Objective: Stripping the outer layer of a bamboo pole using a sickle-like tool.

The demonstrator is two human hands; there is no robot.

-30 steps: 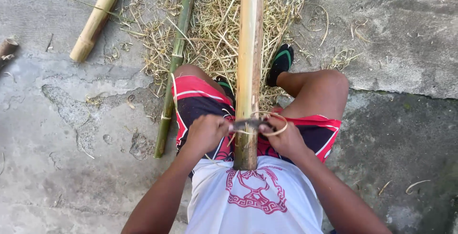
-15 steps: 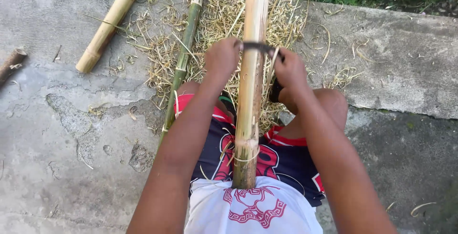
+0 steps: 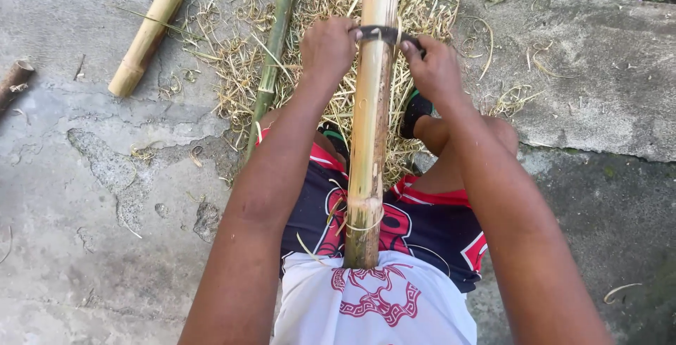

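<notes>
Fingers: we have both hands closed on the two ends of a dark curved blade [image 3: 386, 33] that lies across the bamboo pole [image 3: 369, 141]; the left hand [image 3: 327, 46] is wrapped tight on its end, the right hand [image 3: 433, 69] grips the other end, its fingers [image 3: 408, 48] curled over the metal.
Blade to pole: our blade sits crosswise on the top face of the pole, touching it, far out from our body, with one hand just beside each flank of the pole.
Long axis: the pole runs straight away from us, its near end butted against our white shirt [image 3: 373, 310], its far end leaving the top of the view; the blade's axis is square to it.
Nearer hand: both arms are stretched about equally; the left hand sits slightly farther out than the right.
Pole surface: pale yellow where the skin is scraped, with a greenish, darker patch near the butt end and a loose curl of fibre around the node there.
Ground: we sit on cracked grey concrete floor [image 3: 91, 204], legs spread either side of the pole, with a heap of dry shavings [image 3: 331, 0] under it.
Room around: a thin green bamboo stalk [image 3: 271, 70] lies just to our left, a thicker yellow bamboo piece [image 3: 151, 28] well apart beyond it, and a stub of wood [image 3: 13, 81] at the left edge.
</notes>
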